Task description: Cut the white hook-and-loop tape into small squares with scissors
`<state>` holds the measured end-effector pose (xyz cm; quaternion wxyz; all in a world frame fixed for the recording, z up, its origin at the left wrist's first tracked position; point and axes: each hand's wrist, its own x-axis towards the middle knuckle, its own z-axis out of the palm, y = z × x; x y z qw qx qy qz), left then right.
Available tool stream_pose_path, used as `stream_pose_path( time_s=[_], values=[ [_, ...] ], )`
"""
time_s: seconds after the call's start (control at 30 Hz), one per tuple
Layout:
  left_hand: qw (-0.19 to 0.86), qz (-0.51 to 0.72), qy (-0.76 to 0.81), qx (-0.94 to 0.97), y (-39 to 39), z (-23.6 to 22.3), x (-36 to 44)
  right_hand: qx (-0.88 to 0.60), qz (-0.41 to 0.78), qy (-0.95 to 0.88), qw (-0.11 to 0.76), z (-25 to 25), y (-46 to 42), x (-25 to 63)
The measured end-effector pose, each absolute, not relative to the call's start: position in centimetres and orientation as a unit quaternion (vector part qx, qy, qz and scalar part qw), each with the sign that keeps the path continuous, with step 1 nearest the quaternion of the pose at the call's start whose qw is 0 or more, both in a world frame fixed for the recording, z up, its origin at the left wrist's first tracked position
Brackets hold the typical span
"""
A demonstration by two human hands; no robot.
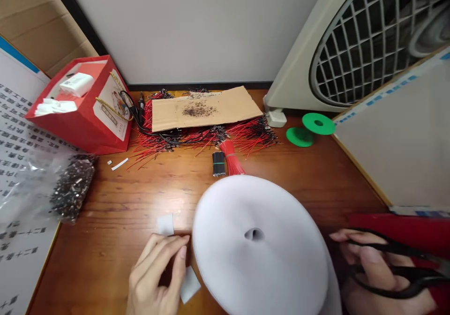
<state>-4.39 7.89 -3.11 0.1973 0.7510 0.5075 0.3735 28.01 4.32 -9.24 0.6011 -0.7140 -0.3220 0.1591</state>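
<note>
The printed sheet (21, 165) at the left carries rows of Chinese characters, mostly too blurred to read; one line near its lower edge may read 二十一. Print on the red paper gift bag (105, 108) and the blue-marked strip (390, 90) is illegible.

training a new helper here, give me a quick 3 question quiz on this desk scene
1. Fill in the blank: the right hand is holding a pair of black-handled ____.
2. True or false: the green spools lie to the right of the cardboard sheet.
3. Which is closest to the left hand? A: the white tape roll; B: the red paper bag; C: the green spools.

Key: 1. scissors; 2. true; 3. A
</note>
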Motion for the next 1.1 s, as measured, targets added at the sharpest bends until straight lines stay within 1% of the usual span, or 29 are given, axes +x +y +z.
stream_pose_path(
  time_s=[0.07,0.13,0.23,0.33,0.43,0.5,0.53,0.63,0.73,0.9,1.1],
  values=[
    [0.201,0.384,0.488,0.757,7.9,-3.0,-4.2,-0.712,0.154,-0.316,0.608,-8.5,4.8,27.7],
    [0.181,0.393,0.484,0.761,7.8,-2.9,-4.2,-0.717,0.159,-0.326,0.595,-8.1,4.9,27.6],
    [0.098,0.391,0.494,0.77,7.4,-2.7,-4.3,-0.729,0.175,-0.337,0.569,-8.1,4.8,27.6],
    [0.042,0.337,0.53,0.777,8.1,-1.8,-3.5,-0.738,0.207,-0.341,0.545,-8.5,4.7,27.6],
    [0.067,0.22,0.61,0.758,11.3,0.1,-1.2,-0.734,0.217,-0.346,0.542,-8.6,4.9,27.4],
    [0.101,0.096,0.673,0.726,14.6,1.6,1.0,-0.72,0.225,-0.36,0.549,-8.4,5.1,27.1],
    [0.106,0.073,0.674,0.727,16.5,2.2,2.1,-0.71,0.234,-0.371,0.551,-8.1,5.2,27.0],
    [0.106,0.028,0.665,0.739,21.4,3.0,5.3,-0.685,0.27,-0.397,0.548,-7.5,5.5,26.9],
    [0.108,-0.018,0.652,0.75,24.3,2.4,7.9,-0.683,0.293,-0.408,0.531,-7.1,5.6,27.3],
    [0.108,-0.063,0.638,0.76,25.4,1.4,10.2,-0.682,0.331,-0.435,0.485,-6.2,5.3,28.1],
    [0.118,-0.065,0.646,0.751,25.4,1.3,10.2,-0.676,0.369,-0.456,0.446,-5.3,5.0,28.4]
  ],
)
